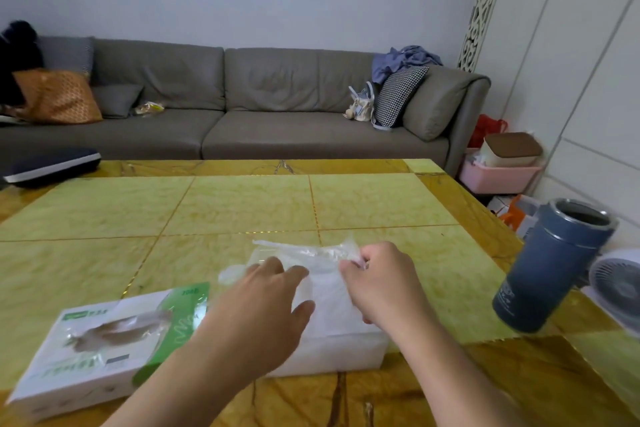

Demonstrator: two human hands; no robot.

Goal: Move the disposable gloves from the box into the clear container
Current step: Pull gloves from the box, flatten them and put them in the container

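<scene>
While both hands (311,291) press gloves (304,253), container (332,350) nears table edge (346,392).

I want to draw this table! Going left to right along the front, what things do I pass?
Glove box → left hand → clear container → right hand pinching gloves → blue cup → fan.

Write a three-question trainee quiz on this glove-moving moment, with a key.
1. True or false: the right hand pinches the disposable gloves.
2. Which side of the clear container does the glove box lie on: A the person's left, B the person's right?
3. Fill in: the left hand rests with spread fingers on the ____.

Key: 1 true; 2 A; 3 gloves.
</scene>
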